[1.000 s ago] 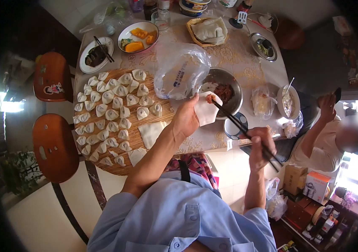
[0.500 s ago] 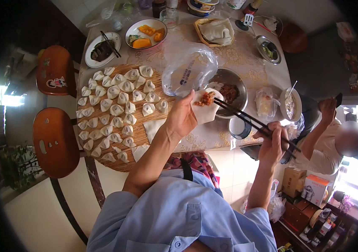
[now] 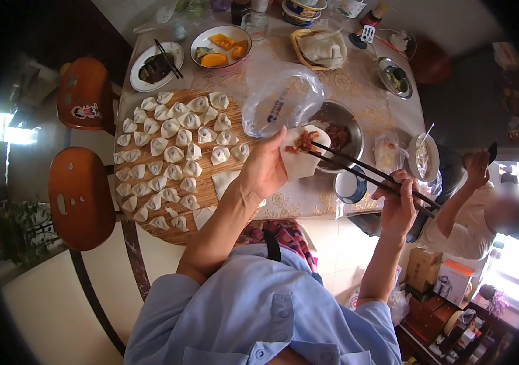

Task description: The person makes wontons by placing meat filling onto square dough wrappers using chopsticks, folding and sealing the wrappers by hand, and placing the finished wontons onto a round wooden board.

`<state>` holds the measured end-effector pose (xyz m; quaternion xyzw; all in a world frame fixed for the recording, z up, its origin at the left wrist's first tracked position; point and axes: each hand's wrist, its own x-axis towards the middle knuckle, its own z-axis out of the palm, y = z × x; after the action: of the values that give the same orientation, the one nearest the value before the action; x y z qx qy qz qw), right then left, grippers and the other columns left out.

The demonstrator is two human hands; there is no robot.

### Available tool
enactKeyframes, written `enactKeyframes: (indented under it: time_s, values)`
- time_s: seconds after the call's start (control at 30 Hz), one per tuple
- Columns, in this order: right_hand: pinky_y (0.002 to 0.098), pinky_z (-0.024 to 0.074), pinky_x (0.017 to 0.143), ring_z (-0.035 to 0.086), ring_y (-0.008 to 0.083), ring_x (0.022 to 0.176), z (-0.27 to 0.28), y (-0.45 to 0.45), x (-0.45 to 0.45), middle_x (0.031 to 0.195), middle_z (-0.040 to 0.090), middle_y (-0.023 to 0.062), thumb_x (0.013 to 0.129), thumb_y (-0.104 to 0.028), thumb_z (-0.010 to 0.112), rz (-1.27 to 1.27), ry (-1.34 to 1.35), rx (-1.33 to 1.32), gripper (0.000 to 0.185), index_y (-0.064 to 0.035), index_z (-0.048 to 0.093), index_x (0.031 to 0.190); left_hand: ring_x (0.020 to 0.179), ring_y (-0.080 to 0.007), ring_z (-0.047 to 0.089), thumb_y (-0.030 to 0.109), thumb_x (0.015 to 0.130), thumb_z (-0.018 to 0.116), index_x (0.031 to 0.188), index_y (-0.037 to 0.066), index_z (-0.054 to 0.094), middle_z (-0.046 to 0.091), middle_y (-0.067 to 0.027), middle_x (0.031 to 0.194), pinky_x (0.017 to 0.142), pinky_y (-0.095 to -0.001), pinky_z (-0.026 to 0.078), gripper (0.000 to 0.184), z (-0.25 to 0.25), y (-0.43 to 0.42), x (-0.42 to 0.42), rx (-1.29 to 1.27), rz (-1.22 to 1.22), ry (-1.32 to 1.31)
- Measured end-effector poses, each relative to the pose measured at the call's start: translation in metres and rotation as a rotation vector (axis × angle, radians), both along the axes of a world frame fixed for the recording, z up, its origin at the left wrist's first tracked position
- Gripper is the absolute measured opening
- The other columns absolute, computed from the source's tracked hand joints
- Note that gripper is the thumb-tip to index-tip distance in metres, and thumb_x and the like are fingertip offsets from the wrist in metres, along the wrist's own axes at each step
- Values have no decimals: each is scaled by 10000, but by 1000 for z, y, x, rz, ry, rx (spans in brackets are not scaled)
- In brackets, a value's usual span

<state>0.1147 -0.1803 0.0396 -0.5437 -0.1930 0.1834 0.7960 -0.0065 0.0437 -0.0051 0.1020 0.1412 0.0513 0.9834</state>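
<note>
My left hand point(image 3: 267, 167) holds a pale wonton wrapper point(image 3: 299, 165) up by its left edge, thumb on top. Reddish meat filling point(image 3: 303, 142) lies on the wrapper's upper part. In my right hand point(image 3: 398, 204) are dark chopsticks point(image 3: 366, 171), their tips touching the filling. Behind the wrapper stands a metal bowl point(image 3: 360, 137) with more filling, partly hidden. To the left, a round bamboo mat point(image 3: 208, 194) carries rows of folded wontons point(image 3: 174, 154). Flat wrappers point(image 3: 223, 181) lie at the mat's right side, partly covered by my left arm.
A clear plastic bag point(image 3: 278, 97) lies beyond the metal bowl. Farther back are a plate with dark food point(image 3: 157, 67), a bowl of orange pieces point(image 3: 222, 50) and a cloth-covered basket point(image 3: 323, 48). A small cup point(image 3: 349, 187) stands near the edge. Another person point(image 3: 463, 222) sits at right.
The chopsticks now lie flatter and farther apart, with the filling spread a little wider on the wrapper. The whole view has shifted slightly; my left hand keeps its hold.
</note>
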Motion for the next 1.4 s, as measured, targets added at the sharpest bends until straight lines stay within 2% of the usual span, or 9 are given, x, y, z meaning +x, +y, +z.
enactKeyframes:
  time_s: [0.17,0.37,0.67,0.8,0.83,0.87,0.93,1.1,1.4]
  values:
    - [310,539,524,607,245,586,1,10,-5,884,511,152,917,-128,447,56,-76,-37,211,73,496,873,1010,-220,573,359,938,370,1204,18,448,556,-118,1125,883,-375,474,440,5,-2,1,4,-32,27]
    - [310,536,518,595,237,566,-7,16,-3,856,517,140,920,-143,442,2,67,-22,213,57,500,874,1033,-218,560,345,946,360,1192,15,455,552,-112,1134,901,-388,462,423,5,-3,2,-21,-40,23]
    - [284,509,555,576,194,624,-16,-4,18,852,574,105,932,-208,424,-76,280,254,217,-17,527,920,1054,-232,546,336,946,365,1213,4,430,536,-117,1159,921,-400,443,431,-12,-3,5,-55,-5,50]
    - [277,499,580,584,181,635,-66,-22,51,885,599,106,915,-264,464,-129,278,315,257,-25,534,978,1071,-229,533,319,949,365,1211,0,432,528,-123,1169,915,-389,447,419,-22,-1,3,-47,-14,51]
    - [274,503,573,600,179,623,-89,-12,50,813,600,107,894,-246,512,-263,90,-203,256,-3,557,956,1073,-229,531,313,949,366,1210,-3,432,526,-125,1171,911,-388,449,415,-27,-2,3,-25,-10,58]
    - [282,506,552,609,187,591,-110,-10,49,741,590,110,881,-198,540,-273,-78,-488,235,32,579,907,1074,-230,530,306,949,368,1209,-5,432,523,-126,1173,908,-386,451,411,-30,-3,2,-4,-8,67]
    - [293,510,538,609,195,563,-97,-1,36,718,581,112,873,-179,559,-370,122,-376,233,51,591,855,1065,-232,537,295,947,377,1203,-11,434,530,-126,1163,900,-384,459,403,-32,-1,1,-82,-20,19]
    - [332,530,552,607,221,599,-50,-10,28,775,563,121,924,-211,446,-193,147,69,243,19,516,890,1052,-237,547,287,939,401,1201,-18,435,542,-128,1144,897,-383,466,403,-37,-4,-3,-29,-13,93]
    - [337,531,559,588,236,646,-48,2,-2,878,507,124,936,-198,419,-71,193,165,248,37,491,899,1064,-242,539,307,928,427,1230,-7,419,524,-136,1175,901,-398,462,436,-20,-11,2,-110,-4,-13]
